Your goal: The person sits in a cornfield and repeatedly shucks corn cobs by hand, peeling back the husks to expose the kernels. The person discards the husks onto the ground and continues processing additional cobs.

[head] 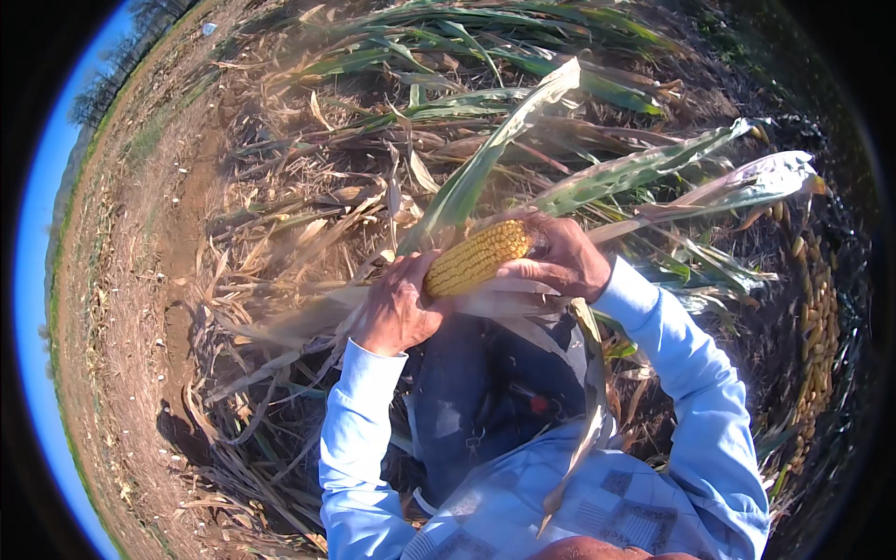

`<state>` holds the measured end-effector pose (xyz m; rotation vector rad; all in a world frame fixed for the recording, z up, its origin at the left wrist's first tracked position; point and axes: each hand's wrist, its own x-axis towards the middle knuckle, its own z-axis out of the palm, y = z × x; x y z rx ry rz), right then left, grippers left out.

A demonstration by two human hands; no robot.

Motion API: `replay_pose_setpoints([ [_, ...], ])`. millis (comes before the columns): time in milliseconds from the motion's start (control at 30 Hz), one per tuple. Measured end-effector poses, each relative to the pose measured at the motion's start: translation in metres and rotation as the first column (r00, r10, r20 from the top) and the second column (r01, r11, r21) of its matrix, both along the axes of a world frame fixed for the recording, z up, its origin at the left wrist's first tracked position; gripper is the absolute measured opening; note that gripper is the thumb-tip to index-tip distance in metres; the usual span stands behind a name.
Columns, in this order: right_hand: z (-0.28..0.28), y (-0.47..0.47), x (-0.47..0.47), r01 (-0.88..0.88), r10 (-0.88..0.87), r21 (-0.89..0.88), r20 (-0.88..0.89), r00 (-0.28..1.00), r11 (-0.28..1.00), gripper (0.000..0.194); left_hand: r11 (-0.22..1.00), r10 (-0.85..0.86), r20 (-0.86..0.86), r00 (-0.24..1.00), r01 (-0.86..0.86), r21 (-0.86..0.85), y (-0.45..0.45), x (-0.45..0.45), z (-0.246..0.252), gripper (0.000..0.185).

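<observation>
Between my two hands lies an ear of corn [477, 257], its yellow kernels bare along the side facing up. My left hand [406, 301] grips its lower left end, where pale husk spreads out below the fingers. At the upper right end, my right hand [563, 259] is closed around the tip, by brownish silk. Loosened husk [518, 301] hangs beneath the ear, above my dark trousers [483, 378]. A long dry leaf [593, 378] droops past my right wrist onto my patterned shirt. The undersides of the ear and of both palms are hidden.
Cut corn stalks with green leaves [483, 42] lie across the ground ahead. Long leaves [483, 168] rise just beyond the ear. A heap of husked corn ears [817, 336] stretches along the right. Dry stalks and husks [259, 329] cover the left, beside bare soil [189, 231].
</observation>
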<state>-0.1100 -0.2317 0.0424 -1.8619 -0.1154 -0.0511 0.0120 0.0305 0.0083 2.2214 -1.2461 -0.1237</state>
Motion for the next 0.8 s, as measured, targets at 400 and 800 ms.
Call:
replay_pose_setpoints([
  [400, 0.013, 0.000, 0.001, 0.140, -0.147, 0.057, 0.137, 0.980, 0.988, 0.035, 0.981, -0.005, 0.023, 1.000, 0.010, -0.196, 0.001, 0.003, -0.013, 0.062],
  [800, 0.045, -0.005, 0.001, 0.214, -0.192, -0.224, 0.118, 0.974, 0.951, 0.028, 0.989, 0.047, 0.026, 0.999, -0.043, -0.144, -0.001, -0.006, -0.009, 0.069],
])
